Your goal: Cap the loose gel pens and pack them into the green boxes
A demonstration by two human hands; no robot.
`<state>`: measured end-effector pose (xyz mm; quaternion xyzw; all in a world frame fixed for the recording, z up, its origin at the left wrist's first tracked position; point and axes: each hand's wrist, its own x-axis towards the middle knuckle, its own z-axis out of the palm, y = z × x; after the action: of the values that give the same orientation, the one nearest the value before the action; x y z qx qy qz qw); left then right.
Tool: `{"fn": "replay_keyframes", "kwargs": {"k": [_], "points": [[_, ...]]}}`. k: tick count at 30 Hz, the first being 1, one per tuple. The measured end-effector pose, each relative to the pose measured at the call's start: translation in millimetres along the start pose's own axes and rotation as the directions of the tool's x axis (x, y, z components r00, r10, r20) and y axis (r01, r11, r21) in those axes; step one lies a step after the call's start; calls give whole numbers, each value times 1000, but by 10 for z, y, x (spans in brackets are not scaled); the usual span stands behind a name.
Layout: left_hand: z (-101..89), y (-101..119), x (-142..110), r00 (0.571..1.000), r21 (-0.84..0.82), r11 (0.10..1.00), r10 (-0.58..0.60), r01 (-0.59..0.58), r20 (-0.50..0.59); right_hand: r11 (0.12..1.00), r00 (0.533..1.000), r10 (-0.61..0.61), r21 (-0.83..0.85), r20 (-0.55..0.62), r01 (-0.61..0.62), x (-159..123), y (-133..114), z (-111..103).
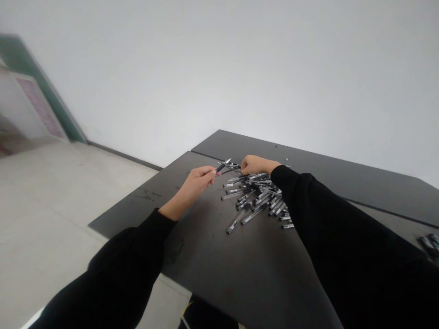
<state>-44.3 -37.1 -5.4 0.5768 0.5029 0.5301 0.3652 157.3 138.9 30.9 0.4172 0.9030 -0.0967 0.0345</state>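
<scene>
My left hand (200,179) is closed in a pinch around a pen (221,167), whose dark grip and pale tip point up and to the right. The pen is held above the table, just left of a heap of pens (244,198) with clear barrels and black parts. At the far edge of that heap is my right hand (255,164), its fingers curled down and pressed together. Whatever those fingers may hold is hidden. Some pens lie under my right forearm and are partly covered by the black sleeve.
The dark table (206,256) has a seam running across it toward the back. Small bits (286,159) lie on its far section. More dark objects (430,243), possibly pens, lie at the right edge. A white wall (240,68) stands behind, with pale floor (51,205) on the left.
</scene>
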Motion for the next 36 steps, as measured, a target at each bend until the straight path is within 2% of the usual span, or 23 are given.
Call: {"fn": "replay_keyframes", "kwargs": {"k": [2, 4, 7, 9, 14, 21, 29, 36], "points": [[-9, -25, 10, 999, 54, 998, 22, -23, 32, 996, 999, -41, 80, -31, 43, -87, -8, -101], [-12, -33, 13, 997, 102, 994, 30, -37, 67, 957, 992, -84, 268, -95, 107, -205, -11, -219], [-2, -21, 2, 994, 141, 989, 30, -44, 102, 812, 972, -109, 546, -209, 209, -420, -23, -368], [10, -13, -9, 992, 150, 988, 24, -42, 121, 755, 965, -125, 609, -230, 243, -560, -43, -427], [43, -64, -10, 987, 128, 992, -24, 3, 159, 745, 969, -151, 622, -196, 242, -778, -120, -438], [63, -116, -11, 982, 145, 989, -39, 12, 186, 769, 979, -132, 607, -157, 201, -846, -221, -384], [56, -8, -70, 979, 169, 981, 61, -95, 193, 795, 975, -155, 566, -160, 219, -855, -376, -323], [94, 51, -114, 979, 129, 982, 115, -138, 171, 708, 974, -77, 676, -211, 202, -934, -461, -167]]}}
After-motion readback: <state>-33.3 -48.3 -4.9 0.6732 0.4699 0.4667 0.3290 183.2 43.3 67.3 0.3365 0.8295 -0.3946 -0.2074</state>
